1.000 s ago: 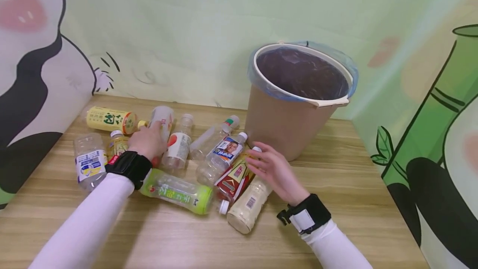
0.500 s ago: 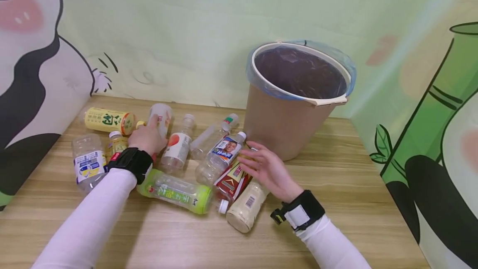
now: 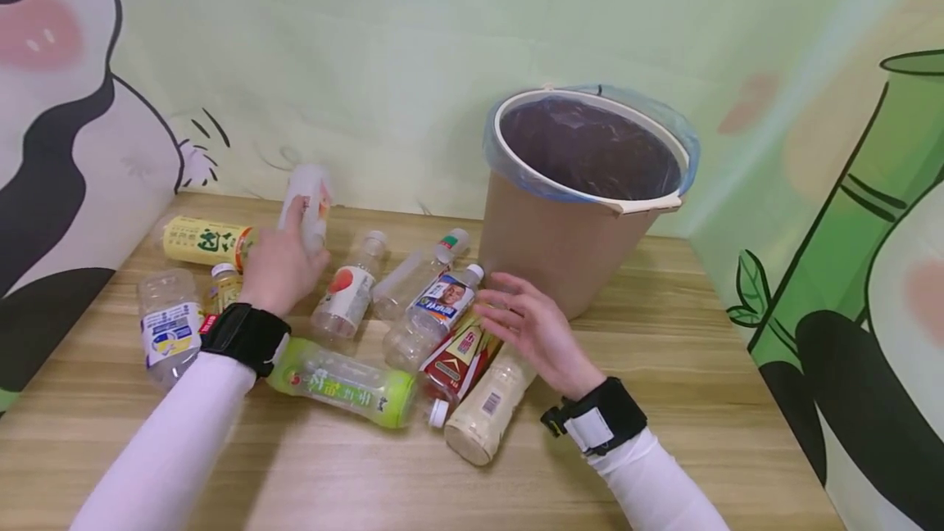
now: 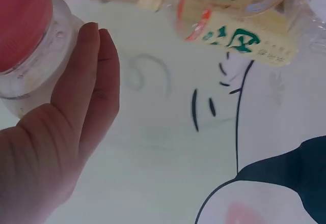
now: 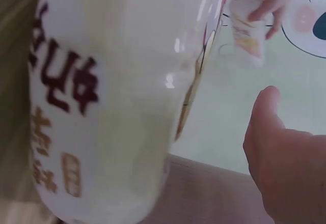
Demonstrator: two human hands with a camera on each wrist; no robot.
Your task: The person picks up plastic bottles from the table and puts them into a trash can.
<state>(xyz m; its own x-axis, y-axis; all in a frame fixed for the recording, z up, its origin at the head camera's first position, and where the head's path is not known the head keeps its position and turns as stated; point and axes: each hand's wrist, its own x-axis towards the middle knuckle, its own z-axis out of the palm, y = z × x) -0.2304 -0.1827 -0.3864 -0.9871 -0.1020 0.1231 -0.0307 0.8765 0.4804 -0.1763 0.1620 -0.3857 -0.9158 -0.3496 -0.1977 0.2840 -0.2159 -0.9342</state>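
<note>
My left hand (image 3: 280,269) grips a whitish plastic bottle (image 3: 304,191) at the back left, its base tilted up toward the wall. The red cap (image 4: 23,25) of this bottle shows in the left wrist view, with the thumb and fingers along its side. Fingers spread and slightly bent, my right hand (image 3: 534,334) hovers over a cream-coloured bottle (image 3: 488,412) and a red-and-gold labelled bottle (image 3: 460,355). That cream bottle (image 5: 112,107) fills much of the right wrist view. Nothing is held in the right hand.
A brown bin (image 3: 546,240) with a bluish liner stands at the back right. Other bottles lie on the wooden table: a green-labelled one (image 3: 342,383), a peach-labelled one (image 3: 348,292), a blue-labelled one (image 3: 442,297), a yellow one (image 3: 202,242) and a clear one (image 3: 171,334).
The left hand has raised the whitish bottle from among the others, up and slightly left. The right hand has stayed near the same spot, shifting only slightly.
</note>
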